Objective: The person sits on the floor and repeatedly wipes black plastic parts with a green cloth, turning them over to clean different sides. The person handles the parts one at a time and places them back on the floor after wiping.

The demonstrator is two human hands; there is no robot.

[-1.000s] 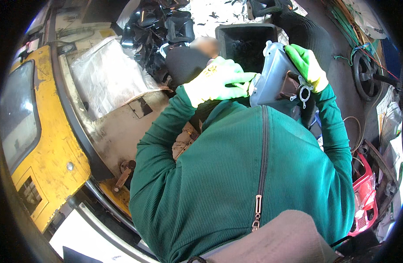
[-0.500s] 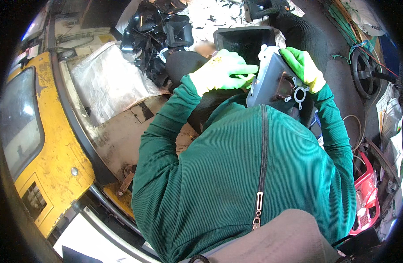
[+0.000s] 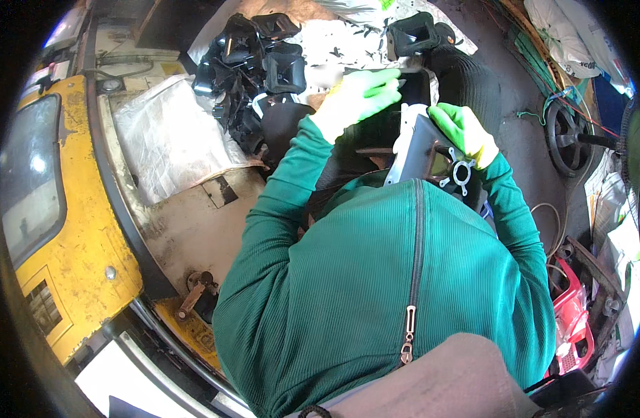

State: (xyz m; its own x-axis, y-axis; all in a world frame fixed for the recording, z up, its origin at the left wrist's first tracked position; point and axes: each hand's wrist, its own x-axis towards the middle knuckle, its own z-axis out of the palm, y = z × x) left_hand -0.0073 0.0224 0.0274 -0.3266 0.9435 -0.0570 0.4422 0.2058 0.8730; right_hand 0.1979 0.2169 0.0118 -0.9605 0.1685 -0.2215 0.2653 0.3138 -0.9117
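Head view: your hands are staying clear of each other. Your right hand [image 3: 466,134] is gripping the upper right edge of a black plastic housing [image 3: 429,150], thumb and fingers pinching it. That housing is tilting just to the left of the right hand and below the left one, close to your chest; its pale flange [image 3: 403,139] is facing the left-hand side. A silver ring bracket [image 3: 454,174] is sitting on its face, just below the right hand. Your left hand [image 3: 358,102] is hanging above the housing, fingers lying together and pointing right. A small grey tip is showing at those fingertips; can't tell what it is or whether you're holding it.

Black bin [image 3: 426,88] is standing behind the left fingers, its rim partly showing. Black plastic parts [image 3: 247,59] are piling up beyond and left of the left hand. White plastic sheeting [image 3: 170,132] is lying farther left of it, with a yellow panel [image 3: 97,237] standing well beyond. Dark handwheel [image 3: 553,138] is standing right of the right hand; a red plastic item [image 3: 576,320] is lying well below and right of it.
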